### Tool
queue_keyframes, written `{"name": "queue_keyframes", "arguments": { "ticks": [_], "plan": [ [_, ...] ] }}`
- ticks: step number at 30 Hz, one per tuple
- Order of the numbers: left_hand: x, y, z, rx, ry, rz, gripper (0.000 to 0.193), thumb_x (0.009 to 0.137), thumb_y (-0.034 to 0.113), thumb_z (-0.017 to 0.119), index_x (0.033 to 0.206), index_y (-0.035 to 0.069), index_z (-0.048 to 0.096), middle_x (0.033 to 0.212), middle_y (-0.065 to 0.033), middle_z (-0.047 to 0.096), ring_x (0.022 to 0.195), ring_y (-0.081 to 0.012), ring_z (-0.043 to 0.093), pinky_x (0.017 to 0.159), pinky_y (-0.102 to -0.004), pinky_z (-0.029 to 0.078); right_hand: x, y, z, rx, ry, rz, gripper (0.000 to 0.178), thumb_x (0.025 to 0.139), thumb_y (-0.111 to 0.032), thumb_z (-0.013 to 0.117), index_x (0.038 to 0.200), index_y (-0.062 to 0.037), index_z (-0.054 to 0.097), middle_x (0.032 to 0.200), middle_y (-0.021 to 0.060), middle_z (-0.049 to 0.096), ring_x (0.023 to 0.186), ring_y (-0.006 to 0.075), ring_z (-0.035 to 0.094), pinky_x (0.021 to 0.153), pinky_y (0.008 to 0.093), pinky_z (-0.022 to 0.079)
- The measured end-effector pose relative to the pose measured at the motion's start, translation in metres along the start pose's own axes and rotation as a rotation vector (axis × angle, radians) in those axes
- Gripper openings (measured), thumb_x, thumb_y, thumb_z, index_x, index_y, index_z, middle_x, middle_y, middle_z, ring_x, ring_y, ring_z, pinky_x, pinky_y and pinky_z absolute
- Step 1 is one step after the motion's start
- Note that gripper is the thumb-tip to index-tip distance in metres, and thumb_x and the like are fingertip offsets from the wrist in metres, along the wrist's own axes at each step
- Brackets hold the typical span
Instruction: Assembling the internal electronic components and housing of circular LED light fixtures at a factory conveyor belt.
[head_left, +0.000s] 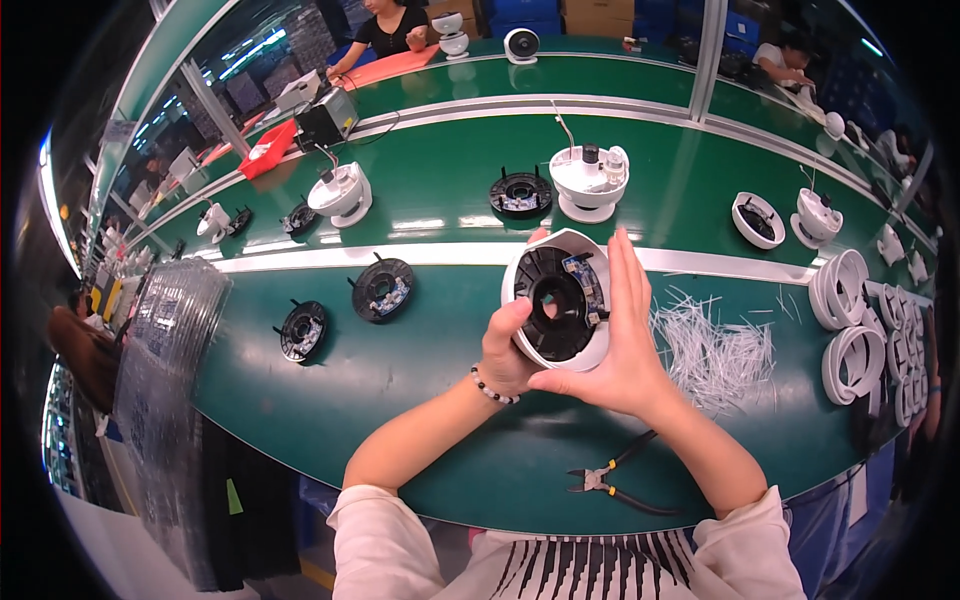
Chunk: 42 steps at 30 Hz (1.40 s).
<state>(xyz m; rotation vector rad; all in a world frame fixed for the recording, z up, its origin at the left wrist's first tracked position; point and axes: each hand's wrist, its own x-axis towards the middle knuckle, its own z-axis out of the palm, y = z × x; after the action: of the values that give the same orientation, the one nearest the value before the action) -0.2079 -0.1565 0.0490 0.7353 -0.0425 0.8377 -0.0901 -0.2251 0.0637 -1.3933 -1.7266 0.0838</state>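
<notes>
Between both hands, over the middle of the bench, I hold a round white housing (587,357) with a black ring-shaped insert (560,335) seated in it. A small blue circuit board (582,277) shows on the insert's right side. My left hand (507,350) wraps the housing's lower left, its thumb on the rim. Along the right side lies my right hand (628,350), fingers stretched upward and thumb beneath the housing. Diagonal cutters (597,478) with black and yellow handles lie below my right hand, jaws pointing left.
Two black round parts (383,288) with boards lie at left. White plastic strips (715,350) are heaped at right, beside stacked white rings (853,365). Beyond a pale rail, white domed assemblies (589,180) stand on a green surface. Clear trays (165,330) are stacked far left. People sit opposite.
</notes>
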Motion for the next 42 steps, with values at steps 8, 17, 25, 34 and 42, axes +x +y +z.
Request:
{"name": "queue_keyframes", "arguments": {
  "ticks": [8, 17, 25, 34, 42],
  "plan": [
    [0.006, 0.006, 0.003, 0.049, -0.013, 0.003, 0.079, 0.079, 0.058, 0.042, 0.136, 0.012, 0.012, 0.132, -0.0113, 0.031, 0.118, -0.0234, 0.037, 0.097, -0.0383, 0.034, 0.017, 0.0, -0.001, -0.015, 0.036, -0.112, 0.115, 0.045, -0.047, 0.078, 0.126, 0.0106, 0.02, 0.127, 0.0255, 0.027, 0.116, 0.0417, 0.028, 0.097, 0.0467, 0.024],
    [0.005, 0.007, 0.005, 0.162, -0.063, 0.045, 0.076, 0.072, 0.029, 0.053, 0.134, 0.007, 0.015, 0.128, -0.0135, 0.035, 0.115, -0.0242, 0.041, 0.097, -0.0368, 0.034, 0.011, -0.008, 0.015, -0.077, 0.164, 0.024, 0.116, 0.044, -0.051, 0.077, 0.127, 0.0085, 0.021, 0.124, 0.0246, 0.026, 0.112, 0.0393, 0.029, 0.093, 0.0461, 0.027],
    [0.006, 0.002, 0.017, 0.185, 0.049, 0.148, 0.074, 0.069, 0.022, 0.051, 0.132, 0.003, 0.018, 0.129, -0.0143, 0.033, 0.116, -0.0269, 0.039, 0.097, -0.037, 0.034, 0.002, 0.0, 0.034, -0.032, 0.427, -0.077, 0.11, 0.053, -0.059, 0.069, 0.128, 0.0062, 0.022, 0.13, 0.0269, 0.025, 0.119, 0.0396, 0.027, 0.096, 0.0473, 0.021],
    [0.03, 0.006, -0.016, 0.104, 0.523, -0.205, 0.049, 0.082, 0.036, 0.033, 0.116, 0.002, 0.043, 0.113, -0.0134, 0.052, 0.103, -0.0251, 0.051, 0.092, -0.0395, 0.039, -0.027, 0.024, -0.008, -0.022, 0.052, -0.202, 0.092, 0.055, -0.037, 0.075, 0.128, -0.0042, 0.029, 0.134, 0.0191, 0.022, 0.123, 0.0398, 0.02, 0.097, 0.0557, 0.018],
    [0.112, 0.057, -0.146, 0.251, 0.715, 0.118, 0.03, 0.085, 0.021, 0.044, 0.101, -0.004, 0.046, 0.102, -0.0167, 0.055, 0.093, -0.026, 0.056, 0.084, -0.0385, 0.046, -0.112, 0.018, -0.083, -0.19, -0.892, -0.01, 0.099, 0.052, -0.051, 0.072, 0.126, 0.0007, 0.032, 0.135, 0.0219, 0.021, 0.125, 0.0395, 0.019, 0.097, 0.0584, 0.014]
  ]
}}
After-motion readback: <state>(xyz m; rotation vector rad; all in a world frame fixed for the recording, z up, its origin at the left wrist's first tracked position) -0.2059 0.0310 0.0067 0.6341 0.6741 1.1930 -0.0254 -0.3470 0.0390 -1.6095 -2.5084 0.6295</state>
